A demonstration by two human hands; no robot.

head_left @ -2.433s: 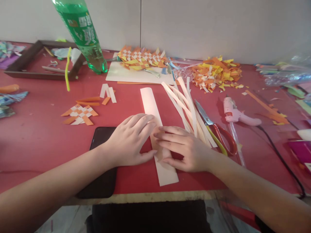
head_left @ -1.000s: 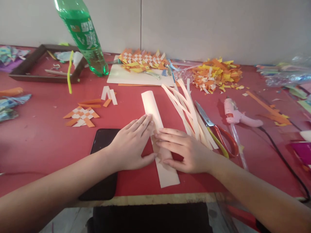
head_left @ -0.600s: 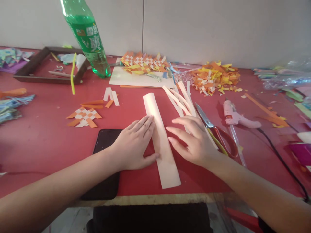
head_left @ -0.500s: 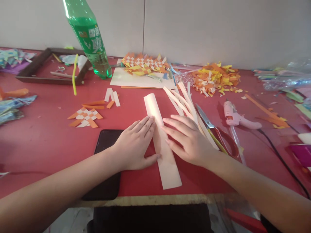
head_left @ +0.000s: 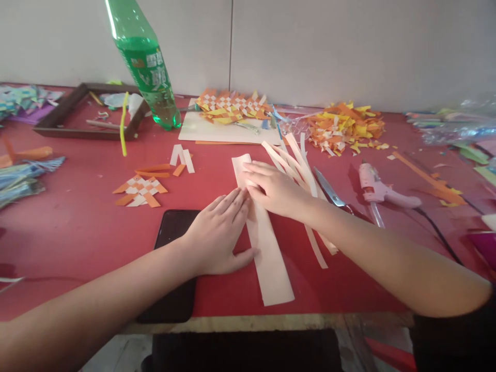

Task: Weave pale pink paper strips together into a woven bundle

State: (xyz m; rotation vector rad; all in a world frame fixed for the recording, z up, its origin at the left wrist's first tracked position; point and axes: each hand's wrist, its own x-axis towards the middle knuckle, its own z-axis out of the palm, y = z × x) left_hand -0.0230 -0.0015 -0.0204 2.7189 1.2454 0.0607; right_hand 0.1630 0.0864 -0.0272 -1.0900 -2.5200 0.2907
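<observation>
Both hands were flat and unclenched on the folded paper strip [head_left: 271,258], the right hand [head_left: 273,188] above the left hand [head_left: 220,232], nearly touching at the fingertips!

tabletop [head_left: 217,181]: red | long paper [head_left: 271,263]: cream | woven piece [head_left: 140,190]: orange-and-white check | bottle [head_left: 149,72]: green, white lettering | scrap pile [head_left: 344,126]: orange, yellow, white | glue gun [head_left: 372,186]: pink | frame [head_left: 77,134]: dark brown | phone [head_left: 174,307]: black | right-edge sheets [head_left: 470,153]: blurred, perhaps pale green

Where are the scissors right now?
In the head view, the scissors lie right of center, between the pale paper strips and the pink glue gun.
</observation>
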